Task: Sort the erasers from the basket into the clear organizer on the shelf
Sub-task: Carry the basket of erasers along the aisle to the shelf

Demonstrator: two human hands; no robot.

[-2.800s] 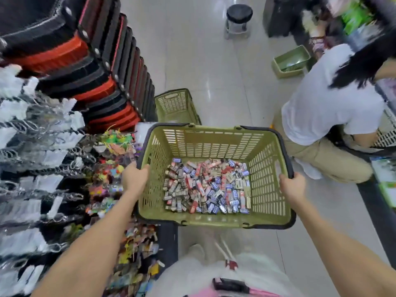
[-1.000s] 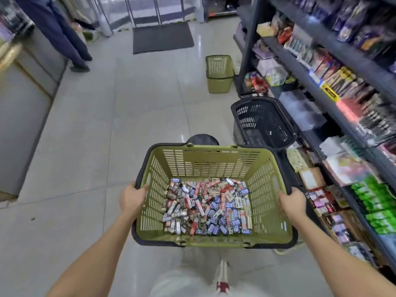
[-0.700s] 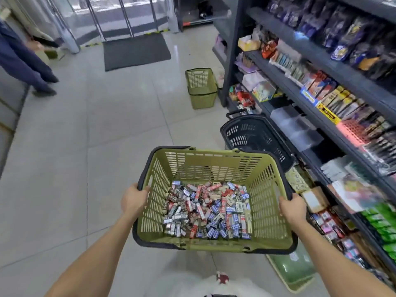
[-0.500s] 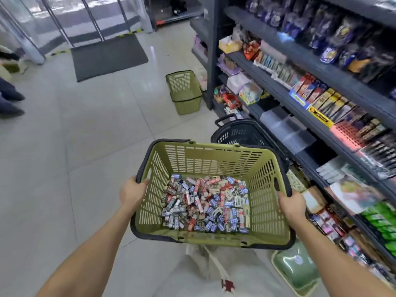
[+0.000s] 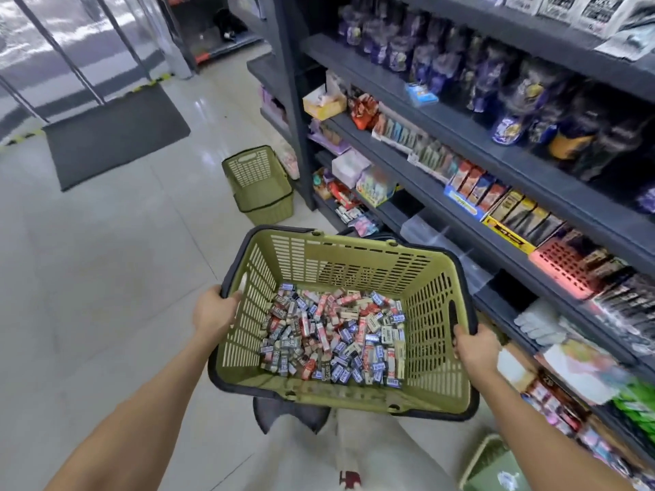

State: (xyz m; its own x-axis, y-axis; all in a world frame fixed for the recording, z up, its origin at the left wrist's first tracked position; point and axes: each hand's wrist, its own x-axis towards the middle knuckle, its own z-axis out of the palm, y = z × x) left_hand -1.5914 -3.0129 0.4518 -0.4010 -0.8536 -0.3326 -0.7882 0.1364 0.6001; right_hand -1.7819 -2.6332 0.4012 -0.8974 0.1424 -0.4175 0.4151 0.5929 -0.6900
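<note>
left hand and right hand: grip closed on rim of green basket, held in air. erasers heaped on basket bottom. clear organizer on shelf just beyond basket.

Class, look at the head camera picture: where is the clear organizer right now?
The clear organizer sits on a lower shelf at right, just beyond the far rim of the held green basket.
</note>
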